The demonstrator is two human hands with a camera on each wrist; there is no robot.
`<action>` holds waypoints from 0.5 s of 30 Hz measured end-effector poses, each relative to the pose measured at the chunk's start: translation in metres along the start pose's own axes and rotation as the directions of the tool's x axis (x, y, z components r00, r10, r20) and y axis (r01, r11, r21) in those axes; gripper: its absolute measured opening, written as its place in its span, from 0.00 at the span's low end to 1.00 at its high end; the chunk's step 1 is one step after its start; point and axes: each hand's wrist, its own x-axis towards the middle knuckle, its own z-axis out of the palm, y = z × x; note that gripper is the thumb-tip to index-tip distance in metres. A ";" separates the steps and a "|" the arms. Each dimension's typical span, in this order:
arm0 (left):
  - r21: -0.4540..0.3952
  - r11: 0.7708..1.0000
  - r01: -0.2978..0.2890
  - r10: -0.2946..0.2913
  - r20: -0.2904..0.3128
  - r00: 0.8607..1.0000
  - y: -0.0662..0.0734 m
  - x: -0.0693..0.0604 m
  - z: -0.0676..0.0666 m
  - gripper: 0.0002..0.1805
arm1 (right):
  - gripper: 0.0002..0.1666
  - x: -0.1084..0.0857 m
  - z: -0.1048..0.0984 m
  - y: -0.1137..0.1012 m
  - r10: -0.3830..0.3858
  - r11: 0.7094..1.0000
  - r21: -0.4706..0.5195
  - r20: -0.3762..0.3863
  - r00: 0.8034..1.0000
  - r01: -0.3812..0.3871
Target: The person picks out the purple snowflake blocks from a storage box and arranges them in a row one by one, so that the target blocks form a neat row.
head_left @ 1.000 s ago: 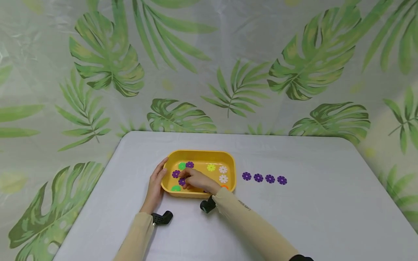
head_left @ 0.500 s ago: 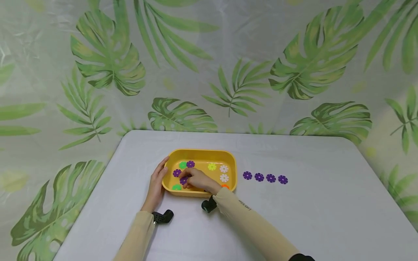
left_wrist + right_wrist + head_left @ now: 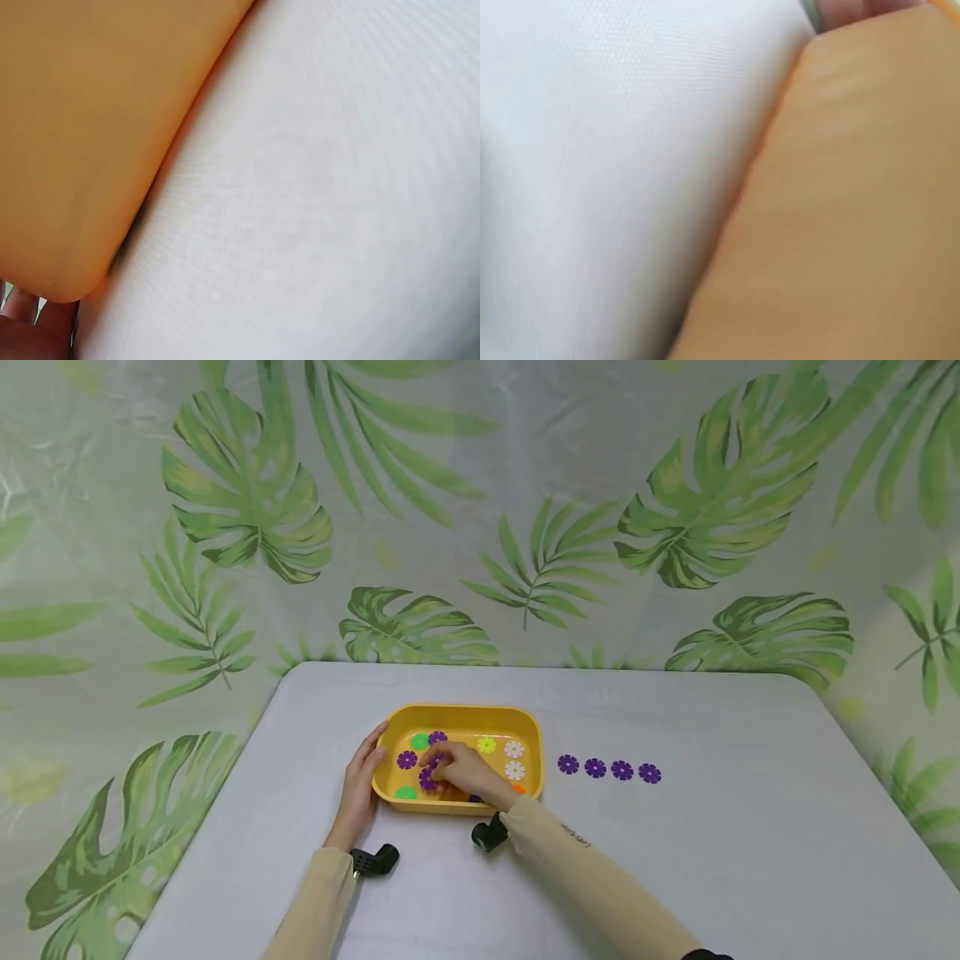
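In the head view, my left hand (image 3: 358, 785) holds the left end of a yellow plastic tray (image 3: 480, 713), thumb near the rim. Its fingers (image 3: 21, 306) show beside the tray's corner in the left wrist view. My right hand (image 3: 468, 771) reaches into the tray over the front wall. Between its thumb and fingertips it pinches a purple snowflake disc (image 3: 427, 778), partly covered by the fingers. Other discs lie around it: a purple disc (image 3: 407, 760), a green disc (image 3: 406, 792), a yellow-green disc (image 3: 487, 745) and a white disc (image 3: 514, 770).
Several purple discs (image 3: 595, 768) lie in a row on the white table (image 3: 720, 843), right of the tray. An orange disc (image 3: 519, 788) is half hidden by the right wrist. A leaf-patterned curtain (image 3: 540, 560) hangs behind the table.
My right hand has shifted slightly to the right inside the tray, and the purple disc at its fingertips moved with it. The left hand stays at the tray's end.
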 end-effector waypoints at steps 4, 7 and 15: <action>-0.005 1.000 0.005 -0.005 -0.001 1.000 -0.001 0.000 0.000 0.24 | 0.11 -0.012 -0.020 0.001 -0.005 0.993 0.121 0.012 1.000 0.003; -0.007 1.000 0.004 -0.004 -0.003 1.000 -0.001 0.000 0.000 0.24 | 0.13 -0.024 -0.042 0.002 -0.023 0.986 0.163 -0.001 1.000 0.023; 0.020 1.000 0.012 -0.012 -0.006 1.000 0.000 -0.001 0.001 0.24 | 0.15 -0.068 -0.115 0.009 -0.003 0.985 0.170 -0.113 0.994 0.022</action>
